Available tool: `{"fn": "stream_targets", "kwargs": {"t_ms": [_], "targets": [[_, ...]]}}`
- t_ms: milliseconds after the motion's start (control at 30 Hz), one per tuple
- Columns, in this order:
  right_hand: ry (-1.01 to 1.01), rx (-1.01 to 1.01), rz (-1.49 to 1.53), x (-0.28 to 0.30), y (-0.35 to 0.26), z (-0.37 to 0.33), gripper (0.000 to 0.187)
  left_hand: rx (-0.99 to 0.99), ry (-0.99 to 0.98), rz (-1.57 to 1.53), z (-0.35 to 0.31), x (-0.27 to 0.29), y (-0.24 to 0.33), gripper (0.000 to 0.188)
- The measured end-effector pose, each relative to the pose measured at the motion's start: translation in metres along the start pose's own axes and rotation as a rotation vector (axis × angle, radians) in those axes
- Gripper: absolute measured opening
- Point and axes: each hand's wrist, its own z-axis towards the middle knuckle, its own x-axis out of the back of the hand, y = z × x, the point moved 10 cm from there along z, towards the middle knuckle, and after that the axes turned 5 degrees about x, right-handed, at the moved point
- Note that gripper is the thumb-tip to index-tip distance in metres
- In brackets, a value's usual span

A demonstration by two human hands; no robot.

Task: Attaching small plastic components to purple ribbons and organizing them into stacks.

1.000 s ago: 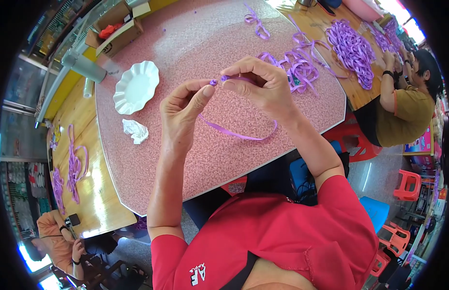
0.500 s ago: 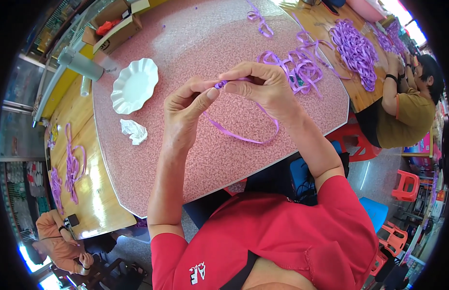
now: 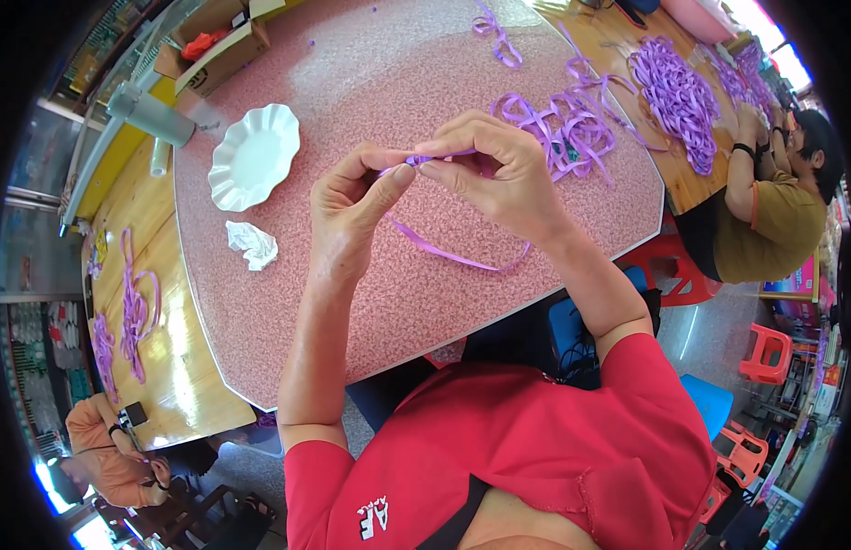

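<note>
My left hand [image 3: 350, 203] and my right hand [image 3: 499, 170] meet above the pink speckled table [image 3: 288, 321]. Fingertips and thumbs of both pinch a short bunched part of a purple ribbon [image 3: 453, 259]. From there the ribbon hangs in a slack loop below my hands, toward me. Its exact fold or knot is mostly hidden by the fingers. Just beyond my right hand lies a loose tangle of purple ribbon [image 3: 590, 137] on the table. On the left, a white scalloped dish [image 3: 254, 156] and a crumpled white tissue [image 3: 252, 246] lie nearest my left hand.
A grey-green bottle [image 3: 150, 115] and an open cardboard box [image 3: 224, 62] stand at the far left. A large purple ribbon heap [image 3: 677, 101] covers part of the right wooden table, where a person [image 3: 783, 215] sits. Another person [image 3: 109, 454] sits at lower left.
My fingers have shifted slightly around the pinched ribbon, covering more of the bunched part. The right hand has tilted a little, and the hanging loop's right side is now more hidden behind it.
</note>
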Motion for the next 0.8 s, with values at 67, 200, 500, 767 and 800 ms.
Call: {"fn": "stream_targets", "kwargs": {"t_ms": [67, 200, 500, 767, 800], "targets": [[0.005, 0.021, -0.014, 0.000, -0.002, 0.000, 0.020, -0.009, -0.003, 0.005, 0.000, 0.000, 0.000, 0.011], [0.002, 0.046, -0.057, 0.000, -0.005, 0.000, 0.021, -0.002, 0.004, 0.065, -0.001, -0.001, 0.001, 0.010], [0.012, 0.090, -0.086, -0.001, -0.012, -0.002, 0.021, -0.064, 0.015, 0.043, -0.002, -0.002, 0.001, 0.010], [0.044, -0.229, 0.184, -0.002, 0.010, -0.012, 0.020, -0.097, 0.000, 0.008, -0.004, -0.006, 0.001, 0.009], [0.047, -0.268, 0.223, -0.002, 0.013, -0.013, 0.019, -0.082, -0.006, -0.008, -0.003, -0.006, 0.000, 0.009]]}}
